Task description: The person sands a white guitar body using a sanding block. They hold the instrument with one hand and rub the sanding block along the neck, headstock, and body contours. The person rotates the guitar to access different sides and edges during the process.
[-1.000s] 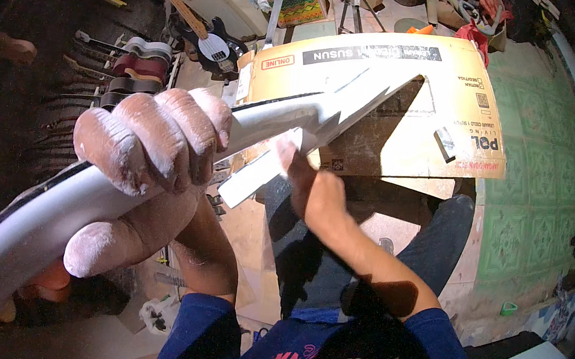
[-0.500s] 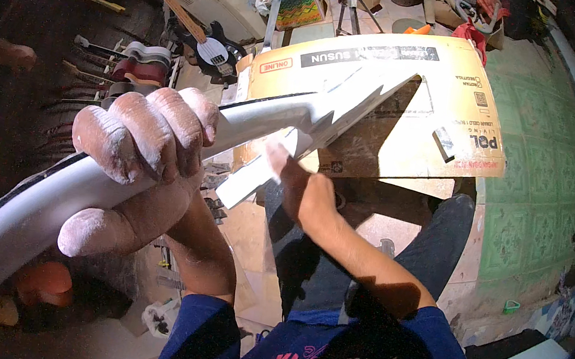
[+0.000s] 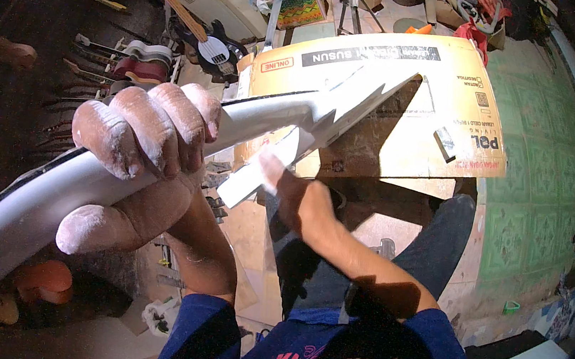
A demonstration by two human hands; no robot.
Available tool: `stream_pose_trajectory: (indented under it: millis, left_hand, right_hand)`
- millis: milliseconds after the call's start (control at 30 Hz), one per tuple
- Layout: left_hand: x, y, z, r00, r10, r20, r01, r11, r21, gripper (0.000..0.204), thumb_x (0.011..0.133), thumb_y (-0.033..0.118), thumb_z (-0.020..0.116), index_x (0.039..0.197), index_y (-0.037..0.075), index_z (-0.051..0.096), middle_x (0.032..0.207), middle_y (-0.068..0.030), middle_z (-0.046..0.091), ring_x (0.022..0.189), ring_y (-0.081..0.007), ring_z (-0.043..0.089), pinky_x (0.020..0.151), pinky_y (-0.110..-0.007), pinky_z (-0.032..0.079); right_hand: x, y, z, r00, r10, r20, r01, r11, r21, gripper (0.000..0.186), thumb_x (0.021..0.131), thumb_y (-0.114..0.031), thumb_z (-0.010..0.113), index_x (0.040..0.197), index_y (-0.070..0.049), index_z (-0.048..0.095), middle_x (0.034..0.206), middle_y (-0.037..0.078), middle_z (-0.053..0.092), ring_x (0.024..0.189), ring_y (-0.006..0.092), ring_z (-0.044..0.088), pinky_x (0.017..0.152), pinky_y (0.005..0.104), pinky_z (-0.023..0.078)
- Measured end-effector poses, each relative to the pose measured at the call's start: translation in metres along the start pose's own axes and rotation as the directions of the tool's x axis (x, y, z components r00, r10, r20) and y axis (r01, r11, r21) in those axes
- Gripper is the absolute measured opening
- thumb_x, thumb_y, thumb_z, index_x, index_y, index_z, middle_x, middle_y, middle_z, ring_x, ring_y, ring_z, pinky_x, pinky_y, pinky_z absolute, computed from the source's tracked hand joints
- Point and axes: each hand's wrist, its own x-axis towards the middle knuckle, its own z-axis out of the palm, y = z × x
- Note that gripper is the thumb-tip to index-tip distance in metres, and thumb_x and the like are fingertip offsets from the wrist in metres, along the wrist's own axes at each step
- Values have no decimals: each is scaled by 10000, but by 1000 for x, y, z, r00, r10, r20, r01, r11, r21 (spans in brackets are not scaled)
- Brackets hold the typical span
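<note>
L hand (image 3: 142,162) clamped on curved, glossy white, black-edged pc (image 3: 266,117), far end over flat tan cardboard sheet (image 3: 456,92). R hand (image 3: 299,199) apart from L, blurred nr pc's lower side; can't tell grip.

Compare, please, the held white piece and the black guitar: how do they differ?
The white piece is mostly white with a dark edge; the black guitar has a black body with a white area. The left grip holds the white piece; the black guitar is untouched. Both are long.
</note>
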Motion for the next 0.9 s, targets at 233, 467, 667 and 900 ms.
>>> stream_pose_trajectory:
  millis: [233,467,667,900]
  left_hand:
    - [-1,3,-4,1000,9,-3,-9,999,48,549,813,712,610,886,183,481,723,26,427,645,-137,410,705,-333,321]
    - [0,3,-7,1000,9,28,-10,1000,28,568,801,713,624,882,170,475,723,18,431,653,-142,416,705,-337,330]
    - [3,3,-7,999,3,40,-4,1000,20,575,792,702,645,880,159,478,726,6,440,656,-156,433,704,-343,345]
    - [7,-6,3,1000,23,-8,-23,999,31,607,787,736,615,885,154,475,729,1,437,659,-158,435,697,-337,351]
  right_hand:
    - [10,-18,3,996,-41,-85,47,997,67,400,850,10,522,1211,-117,642,845,176,705,757,340,696,672,390,562]
    - [9,-19,-12,978,170,119,-205,885,418,337,802,-30,604,1134,-36,662,815,148,692,716,187,671,667,322,543]
    - [10,-22,-75,893,284,350,-441,711,549,290,780,64,495,1042,40,617,837,154,689,660,201,671,618,349,565]
    - [31,-19,-62,851,261,457,-144,951,-274,854,748,22,588,1518,-163,269,813,268,658,776,404,676,671,473,560]
